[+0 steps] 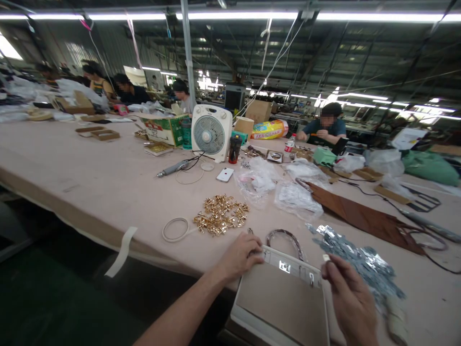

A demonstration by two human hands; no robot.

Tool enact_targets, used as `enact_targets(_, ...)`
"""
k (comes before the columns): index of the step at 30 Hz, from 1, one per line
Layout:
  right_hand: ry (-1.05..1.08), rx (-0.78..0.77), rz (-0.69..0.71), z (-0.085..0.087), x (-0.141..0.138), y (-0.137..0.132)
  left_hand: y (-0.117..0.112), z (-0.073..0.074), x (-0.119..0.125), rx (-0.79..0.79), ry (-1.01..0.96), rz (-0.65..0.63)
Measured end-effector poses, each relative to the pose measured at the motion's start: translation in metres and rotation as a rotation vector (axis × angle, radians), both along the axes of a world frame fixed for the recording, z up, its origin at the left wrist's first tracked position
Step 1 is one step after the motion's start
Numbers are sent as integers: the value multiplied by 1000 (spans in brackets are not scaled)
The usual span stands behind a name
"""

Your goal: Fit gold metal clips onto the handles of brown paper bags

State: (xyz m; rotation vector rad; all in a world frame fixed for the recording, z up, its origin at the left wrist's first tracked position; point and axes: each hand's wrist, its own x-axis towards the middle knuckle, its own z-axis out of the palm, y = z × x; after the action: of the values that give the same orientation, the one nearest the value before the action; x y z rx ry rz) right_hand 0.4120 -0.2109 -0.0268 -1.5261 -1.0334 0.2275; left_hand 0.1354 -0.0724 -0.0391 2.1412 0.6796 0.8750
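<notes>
In front of me lies a beige handbag [284, 302] with a pale border and a curved, dark patterned handle [286, 234] at its far side. My left hand [240, 257] grips its far left corner with bent fingers. Along the bag's far edge sit a shiny metal plate [284, 266] and a small metal fitting [311, 279]. Beside the right edge, my right hand [353, 295] pinches a small white piece [326, 258] between thumb and finger. Loose flat metal plates [360, 259] are heaped just beyond that hand. Gold-coloured hardware pieces [220, 215] form another pile further off.
A tape roll [175, 229] lies near the table's left edge. Beyond are a phone [225, 174], a box fan [211, 133], a dark bottle [235, 149], plastic bags [298, 198] and brown leather strips [363, 216]. A co-worker [326, 127] sits across the table.
</notes>
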Motion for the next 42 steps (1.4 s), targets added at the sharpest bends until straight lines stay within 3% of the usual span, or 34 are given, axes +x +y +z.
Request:
enact_targets(4, 136, -128, 267, 13, -64, 34, 0, -1, 0, 25, 12, -2)
enact_targets(9, 127, -125, 353, 4, -96, 56, 0, -3, 1, 31, 2, -1)
enact_targets(27, 277, -338, 338, 1, -96, 48, 3, -9, 1, -49, -13, 25)
enact_targets(34, 163, -390, 381, 5, -108, 54, 3, -9, 2, -56, -17, 39)
enact_targets(42, -59, -422, 288, 8, -114, 65, 2, -8, 1, -54, -28, 56)
